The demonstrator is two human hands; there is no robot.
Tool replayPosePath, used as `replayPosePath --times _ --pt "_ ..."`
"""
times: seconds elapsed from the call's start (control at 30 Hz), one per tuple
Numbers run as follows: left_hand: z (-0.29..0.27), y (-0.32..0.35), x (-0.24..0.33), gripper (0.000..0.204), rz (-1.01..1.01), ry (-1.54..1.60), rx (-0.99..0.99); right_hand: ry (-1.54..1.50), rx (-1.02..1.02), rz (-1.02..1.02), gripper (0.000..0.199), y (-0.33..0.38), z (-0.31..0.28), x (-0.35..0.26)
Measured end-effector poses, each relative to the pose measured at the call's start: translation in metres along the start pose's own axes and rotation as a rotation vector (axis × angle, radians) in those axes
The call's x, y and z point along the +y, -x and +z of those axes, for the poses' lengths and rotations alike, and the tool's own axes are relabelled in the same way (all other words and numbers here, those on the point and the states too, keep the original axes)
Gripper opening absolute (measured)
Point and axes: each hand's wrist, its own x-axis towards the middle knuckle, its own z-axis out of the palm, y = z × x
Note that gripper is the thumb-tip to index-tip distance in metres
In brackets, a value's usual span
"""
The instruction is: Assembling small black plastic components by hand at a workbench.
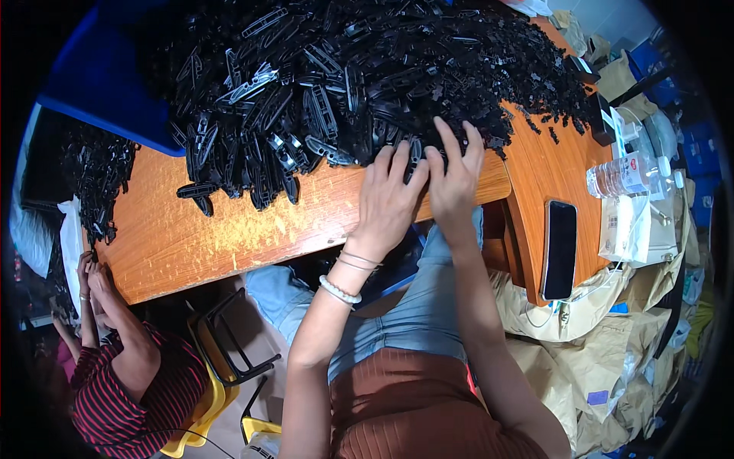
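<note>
A large heap of black plastic clip-like parts (321, 111) covers the far side of the wooden table (252, 233). At its near edge my left hand (388, 195) lies palm down, its fingers slightly apart and their tips against the parts. Close beside it, my right hand (456, 180) has its fingers spread, reaching over the smaller black pieces. A slim black part (415, 151) shows between the two hands. Whether anything sits under my fingertips is hidden. A beaded bracelet (339, 290) and thin bands circle my left wrist.
A blue bin (115, 99) stands at the left. On the right tabletop lie a phone (560, 251) and a clear plastic bottle (621, 176). Brown paper bags (589, 367) crowd the lower right. Another person in a striped top (145, 390) works at the left beside yellow chairs (210, 398).
</note>
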Motion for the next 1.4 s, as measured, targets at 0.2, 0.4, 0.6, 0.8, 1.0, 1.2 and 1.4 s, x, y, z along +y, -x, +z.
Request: replayPosePath --times 0.2,0.4,0.6,0.8,1.0,1.2,1.4 --pt "-0.022 0.026 -0.006 0.037 -0.069 0.0 -0.054 -0.109 0.01 0.009 0.031 0.017 0.018 -0.017" --pt "-0.029 0.037 -0.01 0.036 -0.128 0.051 0.046 -0.099 -0.026 -0.013 0.031 0.021 0.016 -0.015" --pt "-0.026 0.047 -0.01 0.035 -0.203 0.014 0.186 0.023 -0.004 -0.064 0.033 0.026 0.009 -0.014" --pt "-0.026 0.054 -0.007 0.031 -0.186 0.042 0.301 0.082 -0.039 -0.09 0.035 0.033 0.004 -0.008" --pt "-0.026 0.058 -0.006 0.029 -0.247 0.099 0.366 0.152 -0.08 -0.152 0.041 0.035 -0.001 -0.008" --pt "-0.027 0.056 -0.001 0.019 -0.644 0.46 0.501 -0.135 0.03 -0.183 0.036 0.041 -0.004 0.006" --pt "-0.028 0.063 -0.003 0.025 -0.794 0.705 0.598 -0.284 0.149 -0.094 0.034 0.049 -0.016 0.016"
